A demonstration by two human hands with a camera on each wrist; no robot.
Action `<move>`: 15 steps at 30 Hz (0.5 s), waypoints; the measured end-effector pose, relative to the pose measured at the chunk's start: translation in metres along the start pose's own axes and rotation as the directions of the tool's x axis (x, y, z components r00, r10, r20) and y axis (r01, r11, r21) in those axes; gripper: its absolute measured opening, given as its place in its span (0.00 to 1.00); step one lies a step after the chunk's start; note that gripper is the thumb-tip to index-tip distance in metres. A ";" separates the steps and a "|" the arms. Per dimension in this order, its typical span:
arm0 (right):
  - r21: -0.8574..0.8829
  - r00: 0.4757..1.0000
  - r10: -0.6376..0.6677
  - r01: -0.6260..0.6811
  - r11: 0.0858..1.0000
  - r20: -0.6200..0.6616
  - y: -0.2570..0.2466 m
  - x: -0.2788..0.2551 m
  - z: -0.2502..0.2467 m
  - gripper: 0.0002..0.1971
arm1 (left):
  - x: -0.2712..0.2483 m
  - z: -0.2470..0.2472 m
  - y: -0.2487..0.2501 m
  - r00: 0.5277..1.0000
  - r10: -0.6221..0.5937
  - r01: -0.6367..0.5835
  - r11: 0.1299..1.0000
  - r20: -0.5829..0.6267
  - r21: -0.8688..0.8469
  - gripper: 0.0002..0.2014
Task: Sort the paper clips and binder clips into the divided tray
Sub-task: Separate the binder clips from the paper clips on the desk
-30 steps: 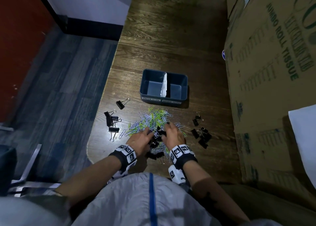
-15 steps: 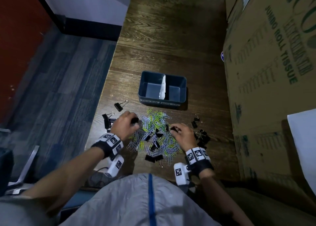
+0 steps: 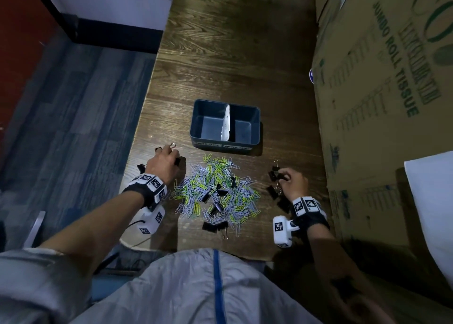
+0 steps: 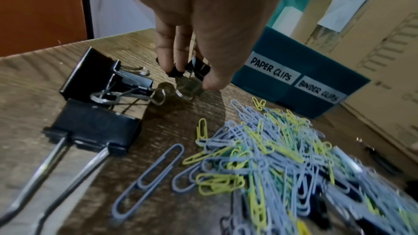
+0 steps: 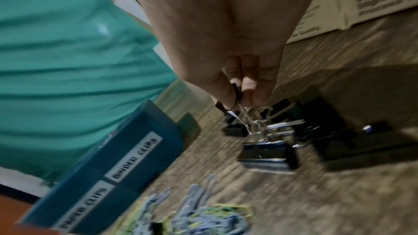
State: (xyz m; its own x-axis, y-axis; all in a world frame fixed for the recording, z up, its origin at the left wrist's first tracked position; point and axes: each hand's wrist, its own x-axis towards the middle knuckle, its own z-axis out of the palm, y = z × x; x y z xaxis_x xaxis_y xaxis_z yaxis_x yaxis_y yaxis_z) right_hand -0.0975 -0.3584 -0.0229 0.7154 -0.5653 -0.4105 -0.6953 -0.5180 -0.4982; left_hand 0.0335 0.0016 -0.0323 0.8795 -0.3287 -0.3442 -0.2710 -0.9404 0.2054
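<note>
Dark wooden table (image 3: 232,54) carried all items. At left, the left hand (image 3: 163,163) pinched a small black binder clip (image 4: 196,69) against the surface, beside two larger binder clips (image 4: 99,103). Centre held a mixed heap of paper clips (image 3: 215,191); beyond it stood the blue divided tray (image 3: 225,147), both compartments bare. At right, the right hand (image 3: 293,182) gripped a binder clip (image 5: 235,96) over a loose cluster (image 5: 271,142), near cardboard boxes (image 3: 382,103).

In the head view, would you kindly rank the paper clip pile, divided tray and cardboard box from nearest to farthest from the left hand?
From the left hand:
1. Paper clip pile, just to its right.
2. Divided tray, ahead and right.
3. Cardboard box, far right.
</note>
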 end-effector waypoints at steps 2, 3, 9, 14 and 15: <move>-0.016 1.000 0.013 -0.013 1.000 -0.007 0.005 0.002 0.001 0.16 | -0.004 0.003 0.003 1.000 0.017 -0.015 0.996 -0.020 0.084 0.22; -0.039 1.000 0.009 -0.009 0.999 -0.019 0.006 0.001 0.002 0.16 | -0.008 0.005 0.008 0.998 0.044 -0.039 0.991 -0.038 0.125 0.23; -0.291 0.967 -0.251 0.231 0.929 -0.033 -0.018 -0.021 0.023 0.11 | -0.030 0.028 0.048 0.900 0.435 -0.427 0.894 -0.037 0.136 0.24; -0.207 0.907 -0.206 0.296 0.932 0.368 -0.054 -0.045 0.055 0.20 | -0.040 0.039 0.072 0.840 0.516 -0.541 0.817 0.166 0.200 0.25; -0.219 0.886 -0.198 0.310 0.925 0.420 -0.060 -0.050 0.060 0.23 | -0.041 0.039 0.072 0.860 0.485 -0.510 0.834 0.160 0.211 0.24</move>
State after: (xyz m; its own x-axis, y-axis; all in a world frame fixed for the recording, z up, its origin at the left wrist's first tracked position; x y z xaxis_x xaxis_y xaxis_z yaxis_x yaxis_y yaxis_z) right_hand -0.0878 -0.2609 -0.0184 0.8001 -0.1287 -0.5860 -0.4362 -0.7953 -0.4210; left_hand -0.0376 -0.0559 -0.0391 0.5620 -0.7526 -0.3431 -0.7569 -0.6352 0.1537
